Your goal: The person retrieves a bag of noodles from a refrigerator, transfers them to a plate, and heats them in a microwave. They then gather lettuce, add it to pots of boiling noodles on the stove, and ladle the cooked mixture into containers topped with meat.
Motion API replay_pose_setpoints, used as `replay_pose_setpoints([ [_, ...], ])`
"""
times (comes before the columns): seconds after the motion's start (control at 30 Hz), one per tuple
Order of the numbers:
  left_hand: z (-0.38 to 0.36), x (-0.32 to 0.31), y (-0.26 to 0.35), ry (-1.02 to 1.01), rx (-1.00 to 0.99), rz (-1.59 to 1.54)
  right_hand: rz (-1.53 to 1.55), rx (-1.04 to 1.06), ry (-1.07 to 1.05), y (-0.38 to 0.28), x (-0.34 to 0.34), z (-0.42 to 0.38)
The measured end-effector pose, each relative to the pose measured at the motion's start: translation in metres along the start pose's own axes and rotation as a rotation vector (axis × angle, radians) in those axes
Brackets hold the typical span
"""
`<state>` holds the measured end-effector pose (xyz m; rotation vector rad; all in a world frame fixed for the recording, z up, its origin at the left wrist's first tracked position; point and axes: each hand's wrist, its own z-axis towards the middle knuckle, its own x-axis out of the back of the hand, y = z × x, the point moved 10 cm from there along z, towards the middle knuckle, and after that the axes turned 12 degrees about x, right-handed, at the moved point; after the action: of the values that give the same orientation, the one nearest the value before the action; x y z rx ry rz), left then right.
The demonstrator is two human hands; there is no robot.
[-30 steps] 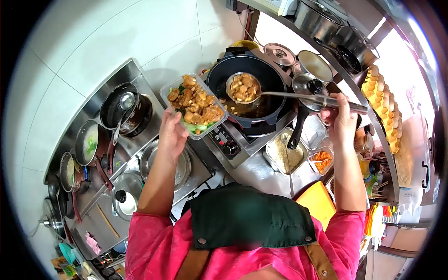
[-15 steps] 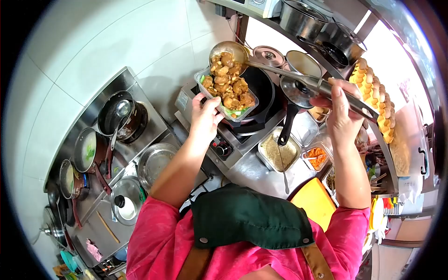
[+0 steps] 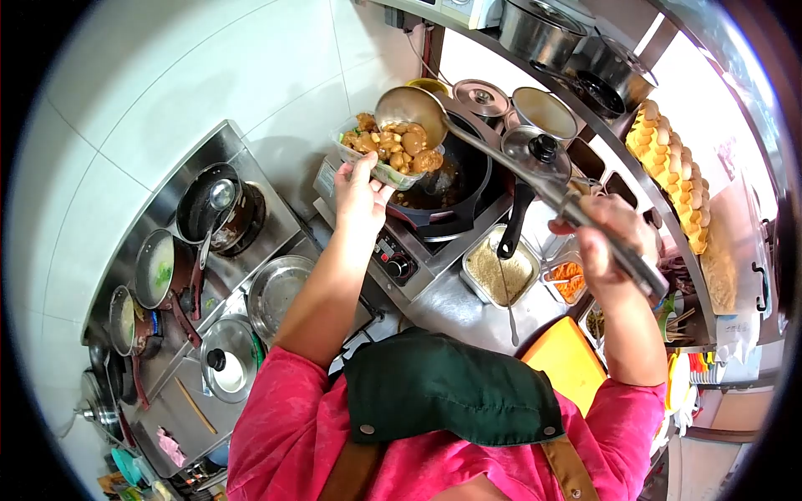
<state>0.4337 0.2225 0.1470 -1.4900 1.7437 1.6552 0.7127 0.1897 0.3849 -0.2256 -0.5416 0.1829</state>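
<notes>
Kitchen ctr, ladle now tipped, over food cntnr

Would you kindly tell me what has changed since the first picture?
The ladle, then full over the pot, has moved left and tipped at the container of food; its bowl now seems empty. The left hand has brought the container closer to the pot. The right hand keeps hold of the ladle; the pans at left stayed put.

Head camera, single: wide, round view with dark corners. Faces forward and steeply down from above the wearer's apron, nearest, below pot. View centre: below pot. Egg tray: right of pot. Wall: left, beyond.
</notes>
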Motion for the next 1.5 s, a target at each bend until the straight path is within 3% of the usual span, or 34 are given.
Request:
replay_pose_setpoints([
  [0.13, 0.005, -0.001, -0.008, -0.006, 0.079, -0.032, -0.171, 0.321, -0.111, -0.022, -0.014, 0.005],
  [0.27, 0.016, 0.004, -0.009, -0.003, 0.111, -0.051, -0.242, 0.42, -0.119, -0.025, -0.007, 0.001],
  [0.47, 0.016, 0.001, 0.005, -0.027, 0.106, -0.003, -0.061, 0.18, 0.108, -0.001, 0.038, -0.017],
  [0.53, 0.018, 0.002, 0.006, -0.032, 0.111, -0.012, -0.145, 0.233, 0.018, -0.005, 0.034, -0.024],
  [0.6, 0.018, 0.002, 0.004, -0.038, 0.126, -0.015, -0.029, 0.192, -0.032, -0.005, 0.017, -0.019],
  [0.73, 0.018, 0.0, 0.007, -0.117, 0.098, 0.055, -0.14, 0.274, -0.027, -0.01, -0.001, -0.014],
  [0.87, 0.01, 0.016, 0.02, -0.114, 0.109, 0.006, 0.04, 0.159, 0.315, 0.014, 0.026, -0.028],
  [0.93, 0.005, 0.021, 0.033, -0.275, 0.138, 0.029, 0.04, 0.02, 0.365, 0.036, 0.038, -0.032],
  [0.97, -0.006, 0.031, 0.046, -0.074, 0.04, 0.062, -0.044, -0.062, 0.358, 0.048, 0.039, -0.036],
  [1.07, -0.017, 0.061, 0.067, 0.008, 0.008, 0.16, -0.182, -0.215, 0.099, 0.087, 0.005, -0.039],
  [1.1, -0.02, 0.063, 0.07, 0.007, -0.004, 0.179, -0.372, -0.179, -0.133, 0.093, -0.011, -0.039],
  [1.13, -0.024, 0.067, 0.073, 0.007, -0.017, 0.197, -0.271, -0.059, -0.135, 0.089, -0.026, -0.029],
  [1.23, -0.033, 0.088, 0.074, 0.003, 0.012, 0.19, -0.23, -0.049, -0.387, 0.091, -0.053, -0.02],
  [1.37, -0.042, 0.102, 0.076, 0.06, 0.004, 0.212, -0.131, -0.06, -0.455, 0.084, -0.057, 0.0],
  [1.5, -0.043, 0.102, 0.069, 0.018, 0.041, 0.215, 0.076, -0.295, -0.24, 0.107, -0.068, -0.005],
])
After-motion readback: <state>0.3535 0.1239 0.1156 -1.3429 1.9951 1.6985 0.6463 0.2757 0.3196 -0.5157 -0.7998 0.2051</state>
